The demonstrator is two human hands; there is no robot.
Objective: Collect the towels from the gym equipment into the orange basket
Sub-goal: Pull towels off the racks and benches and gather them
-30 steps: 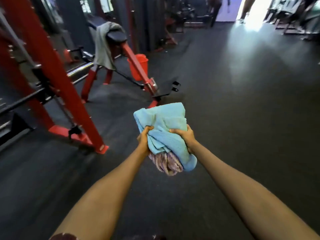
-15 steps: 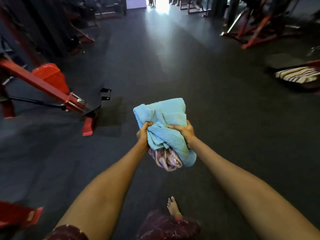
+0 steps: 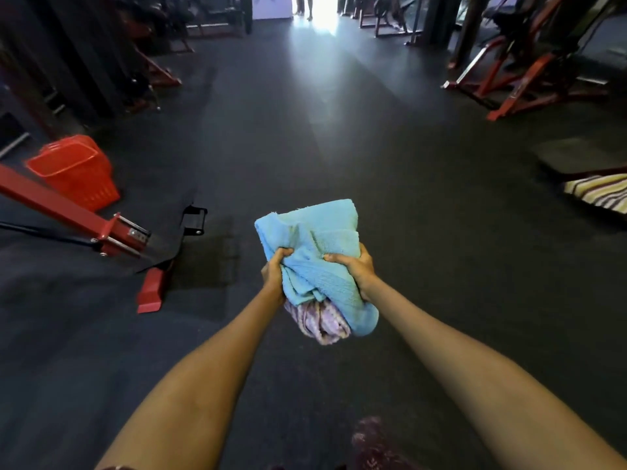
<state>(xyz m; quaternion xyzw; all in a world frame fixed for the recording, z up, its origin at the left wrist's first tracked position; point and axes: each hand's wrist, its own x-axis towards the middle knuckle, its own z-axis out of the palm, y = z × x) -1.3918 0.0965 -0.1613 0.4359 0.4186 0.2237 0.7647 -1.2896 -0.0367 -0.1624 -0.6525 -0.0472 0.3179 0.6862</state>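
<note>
The blue towel [image 3: 319,252] hides most of the purple towel [image 3: 320,322] and the palms of both hands. A red beam [image 3: 64,212] covers the basket's [image 3: 73,171] near corner. The striped towel [image 3: 600,193] is cut off at the right edge.

One view only, taken from a wide-angle camera worn on the head. It is aimed forward and down along a dark rubber floor [image 3: 339,147]. Both forearms are seen reaching away from the lens from the bottom corners; the left hand [image 3: 273,278] and right hand [image 3: 356,271] are framed just below centre, close to the camera. The orange basket [image 3: 74,171] is caught at the left edge, red machine frames [image 3: 529,83] at upper right, a bright doorway [image 3: 317,10] far off at top centre. Straight lines are bowed toward the edges. No second view is supplied, so nothing is shared.
</note>
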